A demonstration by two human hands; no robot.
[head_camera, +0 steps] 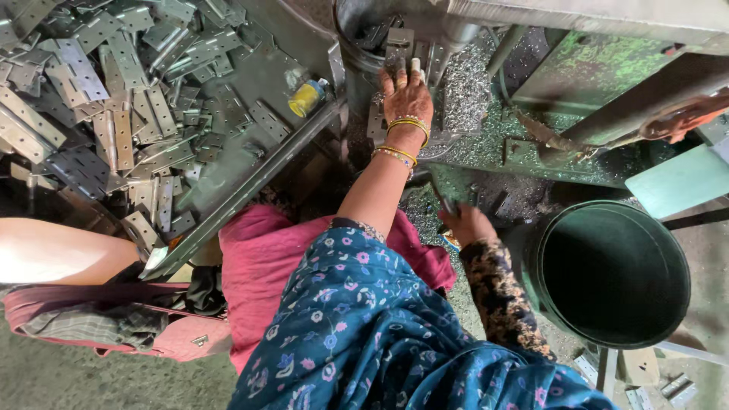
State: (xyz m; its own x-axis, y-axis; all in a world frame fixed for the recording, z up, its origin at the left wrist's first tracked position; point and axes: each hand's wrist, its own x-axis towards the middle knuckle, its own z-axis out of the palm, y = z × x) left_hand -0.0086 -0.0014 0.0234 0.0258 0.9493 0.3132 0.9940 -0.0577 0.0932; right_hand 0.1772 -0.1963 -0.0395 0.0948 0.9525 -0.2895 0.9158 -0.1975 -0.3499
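At twelve o'clock, left hand [408, 95] presses flat, fingers open, on a metal hinge [398, 47] under the machine, while right hand [465, 222], grip closed, clutches a lever [443, 199] at five o'clock.

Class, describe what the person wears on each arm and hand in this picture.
The left hand is bare, with yellow and beaded bangles at the wrist and forearm, uncovered up to a patterned cuff. The right hand emerges from a long dark sleeve with a speckled orange-brown print. Blue floral cloth drapes over both.
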